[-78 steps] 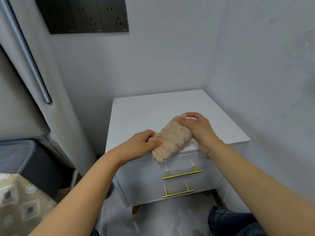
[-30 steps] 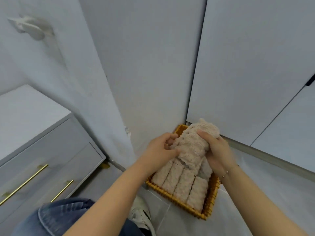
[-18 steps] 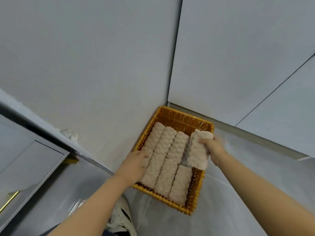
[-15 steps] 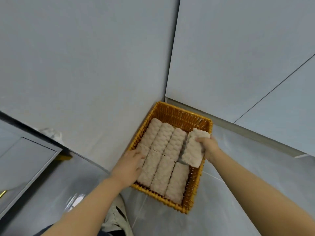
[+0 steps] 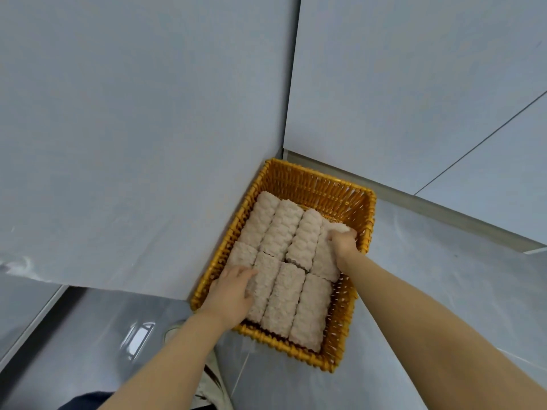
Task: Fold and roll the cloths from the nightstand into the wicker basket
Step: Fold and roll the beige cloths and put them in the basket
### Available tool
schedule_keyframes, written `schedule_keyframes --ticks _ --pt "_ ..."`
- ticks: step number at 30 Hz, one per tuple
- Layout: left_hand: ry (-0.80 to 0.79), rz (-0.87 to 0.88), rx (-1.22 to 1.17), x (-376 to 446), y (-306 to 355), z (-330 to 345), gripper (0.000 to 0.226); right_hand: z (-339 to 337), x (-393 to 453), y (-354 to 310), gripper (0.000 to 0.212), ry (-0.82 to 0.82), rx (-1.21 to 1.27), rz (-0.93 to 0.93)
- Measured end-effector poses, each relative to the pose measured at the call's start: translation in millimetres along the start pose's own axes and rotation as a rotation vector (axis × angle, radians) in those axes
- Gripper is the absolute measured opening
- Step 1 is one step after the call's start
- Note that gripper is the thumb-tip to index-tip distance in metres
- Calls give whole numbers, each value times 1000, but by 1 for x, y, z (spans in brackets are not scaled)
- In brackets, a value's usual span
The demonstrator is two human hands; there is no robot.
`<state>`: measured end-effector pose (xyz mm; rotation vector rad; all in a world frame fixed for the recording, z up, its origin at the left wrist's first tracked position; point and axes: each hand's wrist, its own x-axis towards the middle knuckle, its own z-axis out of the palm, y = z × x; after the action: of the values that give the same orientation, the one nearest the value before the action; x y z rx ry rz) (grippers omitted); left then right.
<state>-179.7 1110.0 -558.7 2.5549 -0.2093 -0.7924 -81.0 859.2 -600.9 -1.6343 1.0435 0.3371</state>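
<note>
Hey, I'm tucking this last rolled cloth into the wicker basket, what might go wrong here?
The rolled cloth under your right hand sits higher than its neighbours, so it may not seat and could loosen when released. Forcing it down may shove the neighbouring roll out of line. Your left hand steadies only the near rolls; the wicker basket could slide.

Right hand [image 5: 343, 242] fingers buried in rolled cloth [image 5: 324, 255], shoe [image 5: 211, 383] cut off by bottom edge
</note>
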Motion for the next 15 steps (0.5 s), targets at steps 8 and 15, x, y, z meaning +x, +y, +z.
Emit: schedule_keyframes --ticks 8,15 --pt "59 93 36 15 25 6 51 -18 -11 -2 56 36 -962 -740" --pt "65 285 78 64 78 19 52 -40 26 -61 32 -362 -1303 -697"
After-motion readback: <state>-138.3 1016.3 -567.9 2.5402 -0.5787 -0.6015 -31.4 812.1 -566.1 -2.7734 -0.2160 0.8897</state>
